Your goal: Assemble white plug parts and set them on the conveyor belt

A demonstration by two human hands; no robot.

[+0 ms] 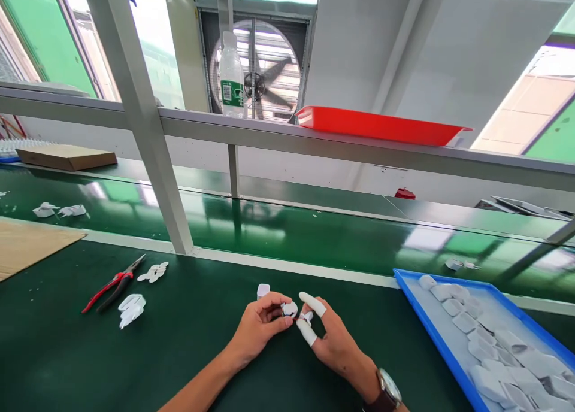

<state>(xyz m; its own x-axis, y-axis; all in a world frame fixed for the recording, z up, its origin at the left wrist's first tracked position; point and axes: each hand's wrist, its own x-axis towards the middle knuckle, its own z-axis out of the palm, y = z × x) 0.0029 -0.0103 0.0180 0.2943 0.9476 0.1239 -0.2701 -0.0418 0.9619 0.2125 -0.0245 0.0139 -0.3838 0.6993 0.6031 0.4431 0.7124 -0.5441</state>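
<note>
Between the thumb and fingers of my left hand (258, 327) is a small round white part (290, 309). My right hand (333, 340), with white finger cots on thumb and forefinger, pinches a smaller white piece (307, 317). A short red wire shows between the two parts. Just beyond my left fingers a white plastic housing (263, 290) rests on the dark green mat. To the left lie long-nose pliers (115, 284) with red and black handles, a cluster of flat white pieces (153, 272) and some white housings (132, 309).
A blue-rimmed tray (431, 328) full of white housings stands at the right. Behind the mat runs a green conveyor belt (287, 226) carrying a few white parts. A grey metal frame (148, 142) crosses above, bearing a bottle (232, 79) and a red tray (377, 126). Cardboard (36, 244) lies left.
</note>
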